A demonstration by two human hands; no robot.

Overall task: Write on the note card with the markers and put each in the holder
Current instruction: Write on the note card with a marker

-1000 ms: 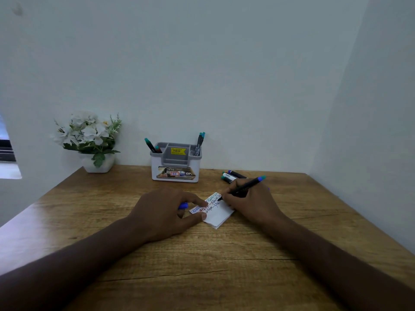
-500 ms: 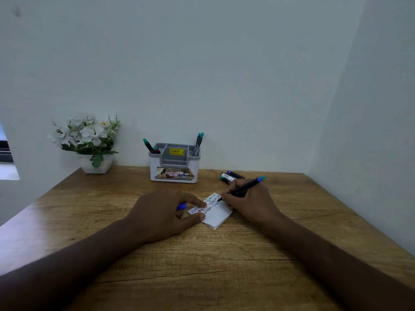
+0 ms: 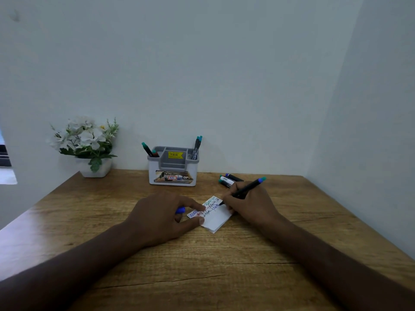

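A white note card (image 3: 216, 218) with lines of coloured writing lies in the middle of the wooden desk. My right hand (image 3: 251, 203) grips a black marker (image 3: 246, 189) with a blue-green end, its tip touching the card's far right part. My left hand (image 3: 161, 215) presses the card's left edge with thumb and forefinger and holds a blue cap (image 3: 180, 210) under its fingers. The grey and white holder (image 3: 173, 173) stands at the back against the wall, with markers (image 3: 197, 146) upright in its right slot and two (image 3: 148, 150) leaning in its left slot.
Two or three loose markers (image 3: 229, 179) lie on the desk behind my right hand. A white pot of white flowers (image 3: 86, 144) stands at the back left. Walls close the back and right side. The desk's left edge (image 3: 33, 212) runs diagonally.
The marker tip has crept slightly rightward along the writing line. My left hand stays on the card.
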